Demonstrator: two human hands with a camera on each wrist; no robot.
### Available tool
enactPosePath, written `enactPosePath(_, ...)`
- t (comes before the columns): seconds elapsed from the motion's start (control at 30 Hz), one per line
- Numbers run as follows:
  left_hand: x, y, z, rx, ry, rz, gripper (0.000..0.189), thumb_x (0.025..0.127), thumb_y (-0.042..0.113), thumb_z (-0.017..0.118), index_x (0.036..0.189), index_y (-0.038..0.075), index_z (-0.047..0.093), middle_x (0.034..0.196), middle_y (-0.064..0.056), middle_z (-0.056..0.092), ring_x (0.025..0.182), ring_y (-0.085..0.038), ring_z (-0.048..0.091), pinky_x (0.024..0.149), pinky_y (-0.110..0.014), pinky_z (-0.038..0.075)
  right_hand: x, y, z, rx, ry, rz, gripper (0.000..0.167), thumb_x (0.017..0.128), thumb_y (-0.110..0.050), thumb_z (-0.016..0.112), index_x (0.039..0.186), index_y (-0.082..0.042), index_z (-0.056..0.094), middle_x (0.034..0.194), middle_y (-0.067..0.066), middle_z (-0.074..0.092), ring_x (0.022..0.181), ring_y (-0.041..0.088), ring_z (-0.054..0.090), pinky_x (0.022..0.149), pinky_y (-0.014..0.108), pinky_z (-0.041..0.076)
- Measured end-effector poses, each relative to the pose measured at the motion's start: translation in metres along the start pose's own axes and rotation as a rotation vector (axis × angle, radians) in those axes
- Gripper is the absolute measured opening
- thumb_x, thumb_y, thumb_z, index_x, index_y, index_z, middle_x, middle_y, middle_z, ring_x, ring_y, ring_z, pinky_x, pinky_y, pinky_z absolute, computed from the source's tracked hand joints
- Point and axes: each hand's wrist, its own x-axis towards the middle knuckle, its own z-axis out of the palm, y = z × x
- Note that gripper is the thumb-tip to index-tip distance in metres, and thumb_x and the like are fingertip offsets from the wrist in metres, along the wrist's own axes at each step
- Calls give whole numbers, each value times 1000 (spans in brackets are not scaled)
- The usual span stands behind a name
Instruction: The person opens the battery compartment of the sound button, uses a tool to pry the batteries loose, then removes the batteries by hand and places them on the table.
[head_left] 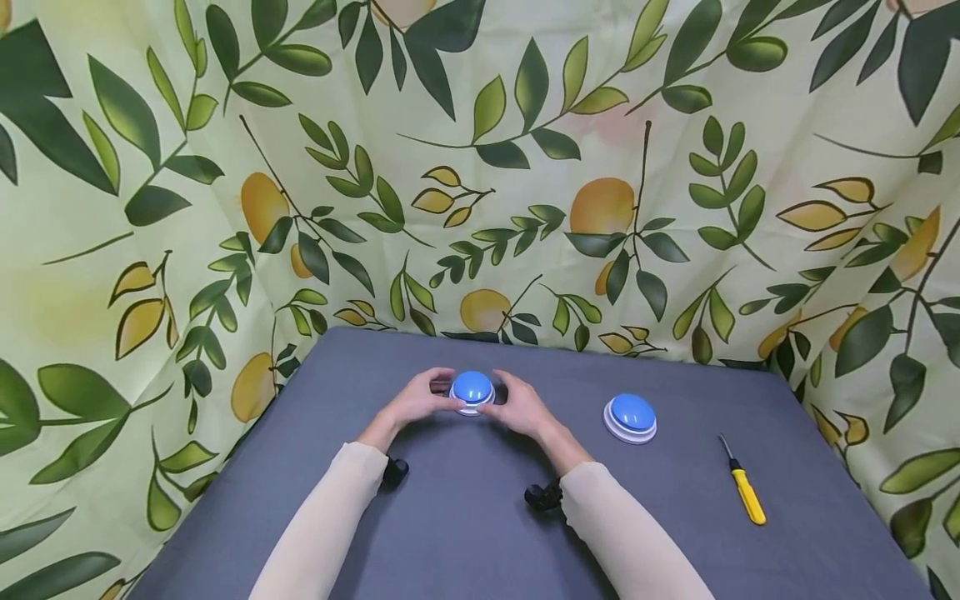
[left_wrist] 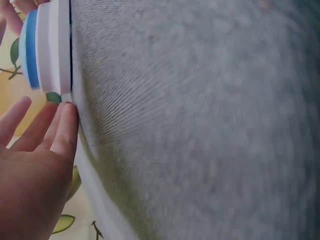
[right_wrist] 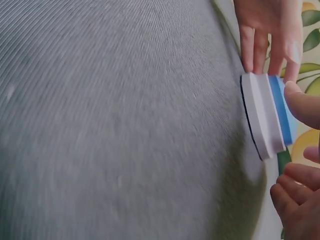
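A round push button (head_left: 472,387) with a blue dome and white base sits on the grey table, between both hands. On its left is my left hand (head_left: 417,400), its fingers loosely extended beside the base. The left wrist view shows a gap between those fingertips (left_wrist: 67,107) and the button. My right hand (head_left: 523,408) curves around the other side, fingers relaxed. In the right wrist view its thumb (right_wrist: 302,105) overlaps the dome's edge; I cannot tell whether it touches. The other right fingers stand apart from the base.
A second blue-domed push button (head_left: 632,414) lies to the right on the table (head_left: 465,517). Farther right is a screwdriver (head_left: 747,493) with a yellow handle, its shaft pointing away. Leaf-patterned cloth (head_left: 510,192) hangs behind and along both sides.
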Motion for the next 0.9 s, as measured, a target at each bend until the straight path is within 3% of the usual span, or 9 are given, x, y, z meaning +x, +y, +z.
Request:
enactPosePath(0.27,7,0,11,-19,-30,20,70,85,20,83,142,-3,52,135,-20,59,123,-33,57,102,-48,46,1,3,10,135,42,15,71,85,-24,84,142,5,52,138,21,59,126,34,57,107,49,42)
enactPosePath(0.53,8,0,13,-32,42,-26,58,84,10,82,136,-5,58,124,-19,66,115,-32,61,99,-47,47,4,2,16,175,73,-3,63,82,-18,86,134,8,59,129,22,65,115,33,65,99,47,49)
enactPosePath(0.67,7,3,13,-29,43,-50,57,82,9,84,133,-4,61,118,-16,68,109,-28,63,95,-44,49,4,2,15,189,70,17,62,82,-19,87,133,6,61,128,21,66,114,31,66,97,45,50)
enactPosePath(0.9,3,16,9,-54,70,-16,55,81,10,85,130,-3,64,115,-15,69,106,-28,64,96,-47,48,5,-2,3,303,87,20,61,80,-14,88,131,7,62,125,21,68,111,31,68,93,40,54)
